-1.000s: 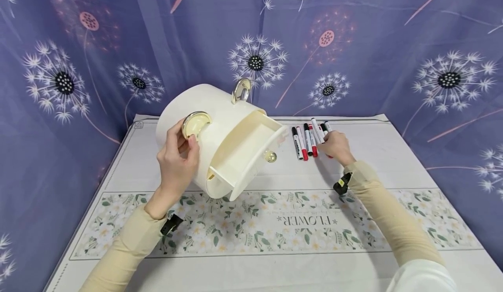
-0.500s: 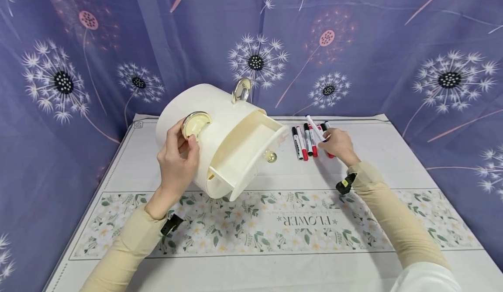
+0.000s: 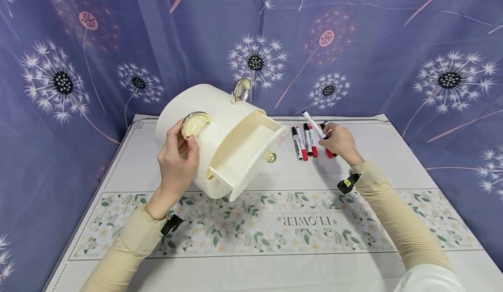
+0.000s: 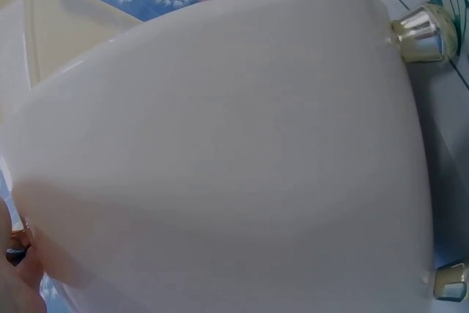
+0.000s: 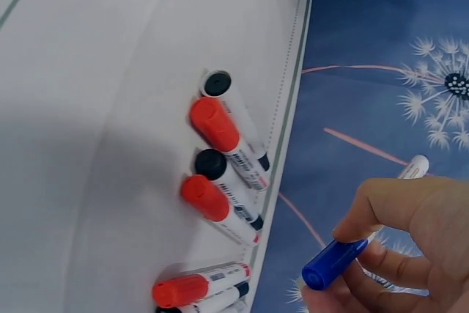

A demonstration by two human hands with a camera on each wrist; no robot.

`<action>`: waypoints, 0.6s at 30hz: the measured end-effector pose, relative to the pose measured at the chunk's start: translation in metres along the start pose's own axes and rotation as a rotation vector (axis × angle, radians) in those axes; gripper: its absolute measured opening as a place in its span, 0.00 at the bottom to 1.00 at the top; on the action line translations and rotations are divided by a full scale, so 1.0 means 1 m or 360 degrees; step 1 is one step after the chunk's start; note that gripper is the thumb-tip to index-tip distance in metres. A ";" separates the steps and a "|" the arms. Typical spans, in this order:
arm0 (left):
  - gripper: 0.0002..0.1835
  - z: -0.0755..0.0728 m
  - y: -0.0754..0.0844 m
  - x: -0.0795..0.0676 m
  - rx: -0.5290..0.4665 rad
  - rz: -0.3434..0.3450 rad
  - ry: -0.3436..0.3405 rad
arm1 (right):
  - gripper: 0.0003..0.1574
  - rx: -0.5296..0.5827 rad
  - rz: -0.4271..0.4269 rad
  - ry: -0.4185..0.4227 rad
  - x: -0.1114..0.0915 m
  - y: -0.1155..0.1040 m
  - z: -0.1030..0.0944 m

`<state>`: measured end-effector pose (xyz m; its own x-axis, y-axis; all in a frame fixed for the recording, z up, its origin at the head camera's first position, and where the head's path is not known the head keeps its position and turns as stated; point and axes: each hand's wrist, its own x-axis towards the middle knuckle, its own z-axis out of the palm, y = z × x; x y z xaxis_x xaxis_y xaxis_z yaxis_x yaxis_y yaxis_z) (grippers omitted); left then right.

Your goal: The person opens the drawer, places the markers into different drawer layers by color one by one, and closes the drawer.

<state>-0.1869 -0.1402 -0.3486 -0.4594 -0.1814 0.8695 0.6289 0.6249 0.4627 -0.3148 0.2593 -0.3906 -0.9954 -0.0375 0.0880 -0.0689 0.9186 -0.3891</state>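
Note:
My left hand (image 3: 177, 165) grips the gold-rimmed, ear-shaped handle (image 3: 196, 124) of a rounded white storage box (image 3: 208, 100), which is tilted. Its drawer (image 3: 247, 152) is pulled out at the front, and I see nothing in the visible part. In the left wrist view the box's smooth wall (image 4: 242, 130) fills most of the picture. My right hand (image 3: 341, 143) pinches a blue-capped white marker (image 5: 333, 262) above the other markers, its far end pointing back and left in the head view.
Several black-capped and red-capped markers (image 3: 300, 143) lie in a loose row on the white table cover (image 3: 353, 178), under and left of my right hand. A printed floral strip (image 3: 243, 235) crosses the table. Purple dandelion curtains (image 3: 188, 39) stand behind and at both sides.
My right hand has lifted the blue-capped marker from the group, tilting it leftward and drawing back slightly to the right. The left hand and the box have stayed still.

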 end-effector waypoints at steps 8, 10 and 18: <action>0.20 -0.001 -0.001 0.000 0.0015 0.0010 0.0000 | 0.15 0.0084 -0.0098 0.0013 -0.002 -0.007 -0.010; 0.20 -0.001 0.000 0.000 0.0016 0.0012 -0.0004 | 0.15 0.0106 -0.0122 0.0022 -0.003 -0.010 -0.012; 0.21 -0.001 -0.001 0.000 0.0000 0.0016 -0.0005 | 0.14 0.0107 -0.0203 0.0040 -0.006 -0.019 -0.017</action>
<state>-0.1871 -0.1413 -0.3490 -0.4553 -0.1728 0.8734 0.6332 0.6268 0.4541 -0.3060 0.2490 -0.3679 -0.9764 -0.1417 0.1632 -0.2000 0.8786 -0.4337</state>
